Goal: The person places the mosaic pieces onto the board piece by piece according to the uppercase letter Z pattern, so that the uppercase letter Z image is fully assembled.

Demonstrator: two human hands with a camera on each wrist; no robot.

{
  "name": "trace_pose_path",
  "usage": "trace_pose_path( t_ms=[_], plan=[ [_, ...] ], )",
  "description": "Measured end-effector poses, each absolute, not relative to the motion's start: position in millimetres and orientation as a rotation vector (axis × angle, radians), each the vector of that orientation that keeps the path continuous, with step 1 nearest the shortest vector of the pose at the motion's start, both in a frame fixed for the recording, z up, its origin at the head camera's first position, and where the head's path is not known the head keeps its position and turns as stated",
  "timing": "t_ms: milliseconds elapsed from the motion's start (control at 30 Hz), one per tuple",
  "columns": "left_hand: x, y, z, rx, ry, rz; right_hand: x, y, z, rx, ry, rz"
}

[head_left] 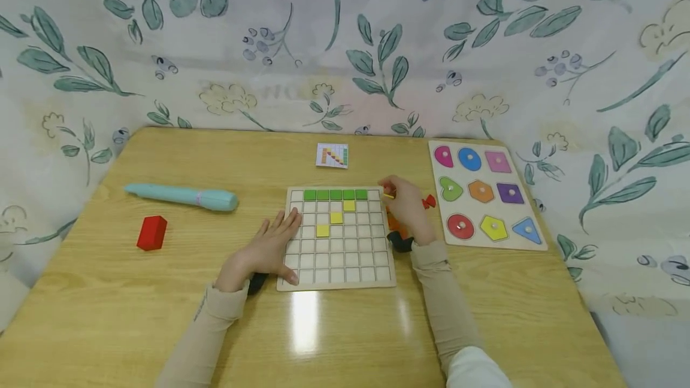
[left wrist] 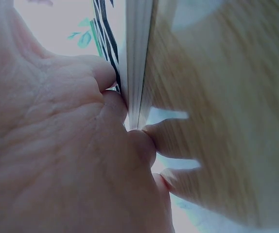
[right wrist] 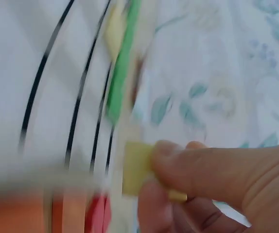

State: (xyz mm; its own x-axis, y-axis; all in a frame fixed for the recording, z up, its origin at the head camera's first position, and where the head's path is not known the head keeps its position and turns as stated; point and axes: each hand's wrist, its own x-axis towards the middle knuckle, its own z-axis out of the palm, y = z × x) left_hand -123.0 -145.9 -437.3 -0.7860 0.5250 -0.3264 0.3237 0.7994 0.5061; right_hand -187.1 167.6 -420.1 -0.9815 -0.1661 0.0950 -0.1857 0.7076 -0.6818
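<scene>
A square wooden grid board [head_left: 336,259] lies on the table. Several green square tiles [head_left: 336,194] fill part of its top row, and three yellow tiles [head_left: 336,218] step diagonally down to the left below them. My left hand [head_left: 272,243] rests at the board's left edge with fingers spread; in the left wrist view its fingertips are right at the board's side. Beside the top right corner, my right hand [head_left: 405,205] pinches a yellow square tile [right wrist: 135,167] between thumb and fingers. Orange pieces [head_left: 395,221], partly hidden by that hand, and red pieces [head_left: 429,201] lie right of the board.
Behind the board lies a small pattern card [head_left: 332,155]. A shape puzzle board [head_left: 469,208] with colored knobbed pieces is at the right. On the left are a turquoise pen-shaped object [head_left: 180,196] and a red block [head_left: 152,233]. Floral cloth [head_left: 345,64] hangs behind the table.
</scene>
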Motion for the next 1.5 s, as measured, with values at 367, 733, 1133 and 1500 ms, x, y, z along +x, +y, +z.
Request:
trace_pose_path(
  t_ms=[367,733,1133,1500],
  plan=[
    [-124.3,-146.3,-435.7,0.64,2.541,0.585,-162.3,76.6,-430.2,0.729,-2.95,1.569],
    [-126.1,-141.2,-432.5,0.65,2.546,0.561,-136.6,47.7,-436.1,0.83,-3.01,1.36],
    [-125.3,-143.8,-434.3,0.615,2.523,0.567,-162.3,88.4,-429.0,0.715,-2.917,1.435],
    [-125.0,-144.6,-437.3,0.628,2.519,0.59,-209.8,192.8,-447.9,0.396,-2.914,1.206]
  ],
)
